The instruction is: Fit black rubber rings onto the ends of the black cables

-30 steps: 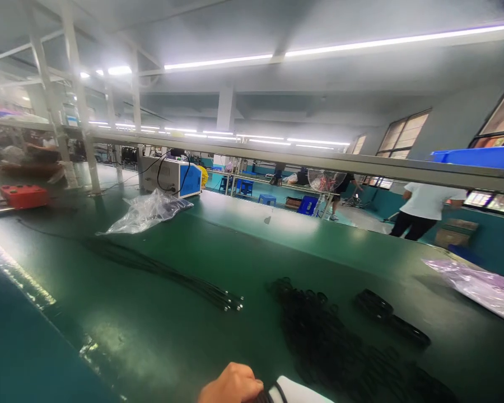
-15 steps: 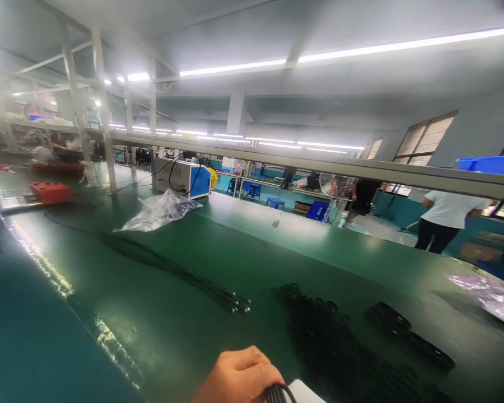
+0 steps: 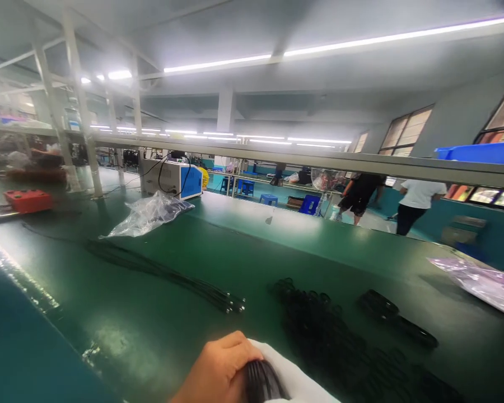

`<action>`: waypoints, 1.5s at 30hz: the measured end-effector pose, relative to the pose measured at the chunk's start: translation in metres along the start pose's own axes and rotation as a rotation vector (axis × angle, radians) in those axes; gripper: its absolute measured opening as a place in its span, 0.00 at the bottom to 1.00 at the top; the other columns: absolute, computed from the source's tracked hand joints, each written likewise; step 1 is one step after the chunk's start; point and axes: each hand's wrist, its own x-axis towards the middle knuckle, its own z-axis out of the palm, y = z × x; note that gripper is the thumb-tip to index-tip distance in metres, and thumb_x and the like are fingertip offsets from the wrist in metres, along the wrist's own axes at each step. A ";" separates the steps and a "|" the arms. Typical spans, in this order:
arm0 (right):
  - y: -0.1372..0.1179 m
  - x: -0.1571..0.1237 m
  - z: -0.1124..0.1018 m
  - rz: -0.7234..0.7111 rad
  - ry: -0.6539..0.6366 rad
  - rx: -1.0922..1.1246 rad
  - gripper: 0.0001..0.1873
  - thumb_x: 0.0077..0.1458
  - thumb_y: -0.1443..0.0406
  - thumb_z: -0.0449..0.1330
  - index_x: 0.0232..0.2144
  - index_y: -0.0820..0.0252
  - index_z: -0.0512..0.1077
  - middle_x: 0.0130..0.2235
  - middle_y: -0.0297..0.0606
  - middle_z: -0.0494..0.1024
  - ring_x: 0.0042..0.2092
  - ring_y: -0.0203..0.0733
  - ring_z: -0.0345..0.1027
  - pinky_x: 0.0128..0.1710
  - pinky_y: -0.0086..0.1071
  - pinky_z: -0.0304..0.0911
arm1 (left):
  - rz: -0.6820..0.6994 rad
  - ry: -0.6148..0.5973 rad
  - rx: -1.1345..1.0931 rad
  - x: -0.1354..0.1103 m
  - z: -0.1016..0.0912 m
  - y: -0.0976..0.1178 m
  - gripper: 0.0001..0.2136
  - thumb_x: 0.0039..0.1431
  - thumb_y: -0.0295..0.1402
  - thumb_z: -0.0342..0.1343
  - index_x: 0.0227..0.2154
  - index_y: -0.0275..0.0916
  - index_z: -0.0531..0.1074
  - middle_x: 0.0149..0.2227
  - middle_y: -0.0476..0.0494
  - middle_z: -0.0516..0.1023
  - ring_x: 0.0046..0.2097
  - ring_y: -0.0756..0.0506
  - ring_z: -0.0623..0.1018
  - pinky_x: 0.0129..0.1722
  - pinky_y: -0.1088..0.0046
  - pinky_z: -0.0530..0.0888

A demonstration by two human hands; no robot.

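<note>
My left hand [image 3: 222, 364] is at the bottom middle, its fingers wrapped round a looped bundle of thin black cables [image 3: 262, 380]. Pressed against the bundle is a smooth white shape [image 3: 283, 364], perhaps a glove on my right hand, but no fingers can be made out. Ahead on the green table, a bunch of long black cables [image 3: 163, 271] lies with its metal tips toward me. Right of my hand spreads a dark heap of small black rings or loops [image 3: 319, 324]. Beyond the heap lie glossy black parts [image 3: 397, 319].
A clear plastic bag [image 3: 151, 212] lies before a blue and grey machine [image 3: 172, 176]. A red box [image 3: 28, 200] stands far left, purplish plastic wrap [image 3: 479, 280] far right. A shelf rail [image 3: 277, 155] crosses above the table, bearing a blue bin [image 3: 481, 152]. Two people stand beyond.
My left hand has risen slightly with the cable bundle, and more of the white shape shows beside it. The view has shifted, and the people at the back have changed position.
</note>
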 end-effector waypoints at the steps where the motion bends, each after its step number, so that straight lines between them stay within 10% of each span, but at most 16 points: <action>1: 0.001 0.004 0.003 -0.012 0.024 0.023 0.26 0.42 0.68 0.63 0.48 0.58 0.70 0.39 0.36 0.74 0.43 0.46 0.67 0.44 0.38 0.61 | -0.019 -0.009 -0.001 0.000 0.000 -0.001 0.14 0.52 0.21 0.46 0.33 0.37 0.76 0.29 0.44 0.75 0.31 0.49 0.75 0.31 0.79 0.70; 4: 0.005 0.012 0.009 -0.018 0.170 0.108 0.13 0.38 0.69 0.65 0.32 0.62 0.73 0.30 0.33 0.70 0.36 0.40 0.64 0.37 0.34 0.61 | -0.122 -0.016 -0.003 -0.001 0.002 -0.002 0.14 0.53 0.22 0.46 0.32 0.39 0.76 0.30 0.45 0.74 0.33 0.48 0.74 0.33 0.76 0.69; 10: 0.003 0.006 0.013 0.037 -0.174 0.727 0.19 0.47 0.59 0.65 0.38 0.67 0.70 0.34 0.40 0.68 0.33 0.35 0.65 0.29 0.29 0.61 | -0.509 0.010 -0.335 0.003 0.004 -0.004 0.11 0.51 0.26 0.49 0.39 0.39 0.69 0.29 0.53 0.70 0.25 0.52 0.71 0.25 0.77 0.69; 16: 0.014 0.010 0.016 -0.019 -0.080 0.613 0.21 0.46 0.56 0.65 0.33 0.71 0.73 0.31 0.43 0.70 0.33 0.39 0.67 0.30 0.34 0.68 | -0.633 0.047 -0.358 0.006 0.011 -0.006 0.05 0.47 0.26 0.49 0.30 0.39 0.64 0.21 0.56 0.68 0.20 0.51 0.70 0.18 0.77 0.68; 28: 0.011 0.014 0.025 0.136 0.056 0.401 0.08 0.40 0.65 0.61 0.23 0.66 0.69 0.20 0.34 0.68 0.20 0.30 0.60 0.16 0.21 0.56 | -0.653 0.007 -0.057 0.011 0.009 -0.011 0.05 0.44 0.31 0.57 0.23 0.40 0.65 0.20 0.55 0.68 0.25 0.51 0.66 0.22 0.78 0.60; 35: 0.025 0.013 0.030 0.177 -0.073 0.775 0.18 0.44 0.61 0.66 0.35 0.67 0.70 0.28 0.38 0.73 0.30 0.40 0.73 0.25 0.27 0.67 | -0.643 -0.059 -0.090 0.014 0.005 -0.012 0.04 0.44 0.30 0.56 0.23 0.39 0.66 0.21 0.55 0.67 0.25 0.51 0.64 0.23 0.77 0.59; 41: 0.014 -0.007 -0.031 -0.002 0.233 0.947 0.21 0.45 0.56 0.67 0.38 0.63 0.71 0.36 0.43 0.77 0.35 0.45 0.75 0.27 0.31 0.70 | -0.556 -0.142 0.085 0.033 -0.022 -0.027 0.05 0.52 0.34 0.52 0.28 0.39 0.68 0.28 0.51 0.72 0.31 0.49 0.69 0.30 0.75 0.65; 45: 0.009 -0.029 -0.077 -0.080 0.568 1.004 0.19 0.47 0.58 0.67 0.39 0.62 0.72 0.39 0.45 0.78 0.41 0.48 0.75 0.33 0.34 0.71 | -0.457 -0.197 0.215 0.058 0.001 -0.048 0.04 0.54 0.31 0.50 0.27 0.40 0.69 0.27 0.50 0.73 0.31 0.47 0.71 0.31 0.74 0.64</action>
